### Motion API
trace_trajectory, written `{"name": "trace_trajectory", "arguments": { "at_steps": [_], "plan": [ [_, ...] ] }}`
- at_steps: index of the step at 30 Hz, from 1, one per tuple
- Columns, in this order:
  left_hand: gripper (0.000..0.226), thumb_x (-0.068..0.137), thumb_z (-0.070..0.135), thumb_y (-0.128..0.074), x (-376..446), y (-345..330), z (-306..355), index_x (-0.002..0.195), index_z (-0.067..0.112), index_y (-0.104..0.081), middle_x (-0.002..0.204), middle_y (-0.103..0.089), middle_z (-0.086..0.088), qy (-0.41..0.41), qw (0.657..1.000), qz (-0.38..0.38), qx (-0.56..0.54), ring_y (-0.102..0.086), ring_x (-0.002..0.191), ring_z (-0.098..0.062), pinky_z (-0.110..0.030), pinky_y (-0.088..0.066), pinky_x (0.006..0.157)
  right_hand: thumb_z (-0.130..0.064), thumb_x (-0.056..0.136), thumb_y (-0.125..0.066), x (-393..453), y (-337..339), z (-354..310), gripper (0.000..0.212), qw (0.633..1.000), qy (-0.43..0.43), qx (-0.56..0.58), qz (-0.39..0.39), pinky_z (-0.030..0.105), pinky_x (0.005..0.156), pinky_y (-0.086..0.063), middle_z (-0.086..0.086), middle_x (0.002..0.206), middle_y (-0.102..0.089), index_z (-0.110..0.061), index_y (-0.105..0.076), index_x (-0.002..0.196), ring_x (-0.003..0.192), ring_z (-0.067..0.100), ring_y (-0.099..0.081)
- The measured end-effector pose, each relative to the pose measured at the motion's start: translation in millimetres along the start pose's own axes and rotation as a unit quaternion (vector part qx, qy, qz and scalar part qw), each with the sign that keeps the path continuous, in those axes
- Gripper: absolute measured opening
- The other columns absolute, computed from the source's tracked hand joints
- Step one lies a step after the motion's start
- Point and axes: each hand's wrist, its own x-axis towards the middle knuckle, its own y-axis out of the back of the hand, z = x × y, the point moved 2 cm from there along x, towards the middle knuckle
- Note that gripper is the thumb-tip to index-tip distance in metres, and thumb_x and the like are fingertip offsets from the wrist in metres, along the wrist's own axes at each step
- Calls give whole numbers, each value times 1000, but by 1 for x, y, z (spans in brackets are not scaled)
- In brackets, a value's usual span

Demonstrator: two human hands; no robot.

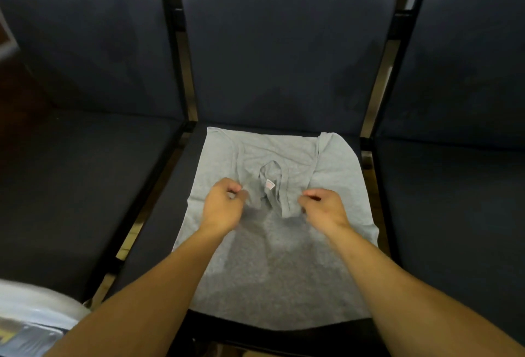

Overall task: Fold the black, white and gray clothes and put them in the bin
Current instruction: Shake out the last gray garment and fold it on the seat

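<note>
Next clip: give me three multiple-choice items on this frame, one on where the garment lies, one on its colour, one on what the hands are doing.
1. Where does the gray garment lie?
A. on the middle chair seat
B. in a bin
C. on the floor

2. What colour is it?
A. black
B. white
C. gray

3. What are the hands doing?
A. both lie flat on the cloth
B. both pinch the cloth near the neckline
C. only one touches it

Key:
1 A: it is spread across the middle chair seat.
2 C: the fabric is heather gray.
3 B: the left hand and right hand each curl their fingers on the fabric beside the collar.
</note>
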Motion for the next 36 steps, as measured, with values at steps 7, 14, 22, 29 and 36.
{"name": "trace_trajectory", "arguments": {
  "at_steps": [7, 14, 22, 29, 36],
  "plan": [
    [14, 93, 5, -70, -21, 32, 17, 107, 7, -67, 89, -66, -9, 151, 958, -67, -235, -58, 60, -18, -31, -45, 56, -8, 95, -63, -20, 19, -8, 19, 967, -80, 234, -66, 34, 84, -57, 7, 111, -71, -21, -64, 108, 100, 21, -69],
    [24, 92, 13, -73, -45, 59, 18, 116, 12, -72, 94, -72, -9, 195, 923, -139, -302, -65, 72, -20, -34, -55, 69, -6, 93, -67, -47, 44, -24, 11, 977, -11, 183, -107, 36, 74, -62, 10, 101, -66, -11, -69, 102, 89, 26, -71],
    [48, 89, 55, -66, -56, 62, -19, 119, 18, -66, 128, -55, 1, -50, 950, -162, 261, -45, 125, -22, -39, -43, 105, -31, 95, -67, -41, 70, 21, 17, 944, 93, -303, -94, 30, 91, -52, -10, 113, -61, -31, -60, 111, 106, 13, -62],
    [65, 95, 64, -48, -41, 19, -28, 151, 34, -32, 157, -27, 7, -147, 866, -198, 434, -26, 144, -20, -42, -31, 117, -10, 95, -54, 8, 57, 4, 39, 854, 272, -440, -57, 24, 99, -42, -10, 139, -48, -27, -57, 131, 124, 16, -46],
    [63, 94, 71, -42, -27, 19, -18, 147, 38, -35, 147, -31, 12, -171, 836, -202, 481, -33, 137, -14, -38, -43, 110, -19, 94, -59, 88, 45, -41, 63, 678, 346, -648, -31, 42, 119, -20, -6, 161, -32, -28, -35, 152, 151, 24, -19]
  ]
}}
